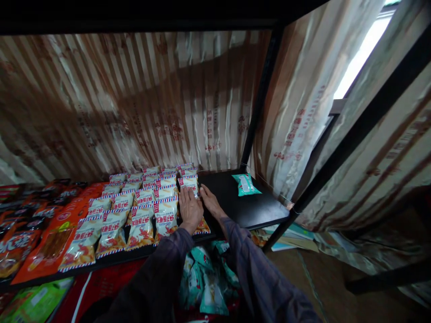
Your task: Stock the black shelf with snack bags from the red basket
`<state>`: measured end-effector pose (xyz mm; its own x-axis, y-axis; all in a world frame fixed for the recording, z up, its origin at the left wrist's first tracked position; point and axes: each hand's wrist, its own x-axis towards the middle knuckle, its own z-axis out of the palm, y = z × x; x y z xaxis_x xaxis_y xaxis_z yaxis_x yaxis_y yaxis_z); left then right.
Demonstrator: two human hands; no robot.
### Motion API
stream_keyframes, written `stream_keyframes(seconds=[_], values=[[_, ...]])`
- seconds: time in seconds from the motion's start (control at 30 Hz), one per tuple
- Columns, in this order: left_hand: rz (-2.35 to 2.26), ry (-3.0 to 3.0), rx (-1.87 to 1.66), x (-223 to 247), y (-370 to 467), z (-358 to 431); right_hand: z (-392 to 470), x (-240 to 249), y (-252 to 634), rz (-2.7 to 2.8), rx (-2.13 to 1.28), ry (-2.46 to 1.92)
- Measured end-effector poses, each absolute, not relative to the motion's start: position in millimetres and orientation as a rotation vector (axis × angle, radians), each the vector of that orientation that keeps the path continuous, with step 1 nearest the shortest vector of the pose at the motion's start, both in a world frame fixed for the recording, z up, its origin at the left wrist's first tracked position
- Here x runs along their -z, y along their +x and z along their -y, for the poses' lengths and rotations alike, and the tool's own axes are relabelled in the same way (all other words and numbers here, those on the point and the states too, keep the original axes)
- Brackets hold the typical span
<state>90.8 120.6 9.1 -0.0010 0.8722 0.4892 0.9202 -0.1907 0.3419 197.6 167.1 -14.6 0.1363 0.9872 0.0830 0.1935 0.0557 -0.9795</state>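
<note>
Rows of white snack bags [164, 214] with striped edges stand on a black shelf [225, 193]. My left hand [191, 207] lies on a bag at the right end of the rows, its fingers stretched out and palm down. Beside it, my right hand [209, 200] touches the right side of the same group of bags with its fingers extended. A single teal bag [247, 185] lies on the right part of the shelf. Below the shelf edge, between my forearms, is a pile of teal bags [210, 287].
Orange packets [55, 235] and dark packets [20, 242] fill the shelf's left side. A black post [262, 98] rises at the back right corner, with striped sheeting [134, 98] behind. Green packets [37, 300] lie lower left; flat papers [289, 240] are under the shelf's right end.
</note>
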Motion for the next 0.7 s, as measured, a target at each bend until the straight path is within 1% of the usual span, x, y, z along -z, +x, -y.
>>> stream_keyframes(seconds=[0.1, 0.2, 0.37, 0.7], values=[[1.898, -2.221, 0.991, -14, 93, -115, -181, 13, 203, 1.174, -0.981, -1.318], [1.959, -2.213, 1.004, -21, 95, -117, -199, 11, 205, 1.126, -1.003, -1.333], [1.995, -2.225, 0.952, -30, 96, -132, -224, 7, 200, 1.068, -1.041, -1.332], [2.066, -2.273, 0.805, -21, 94, -154, -254, 12, 192, 1.063, -1.099, -1.287]])
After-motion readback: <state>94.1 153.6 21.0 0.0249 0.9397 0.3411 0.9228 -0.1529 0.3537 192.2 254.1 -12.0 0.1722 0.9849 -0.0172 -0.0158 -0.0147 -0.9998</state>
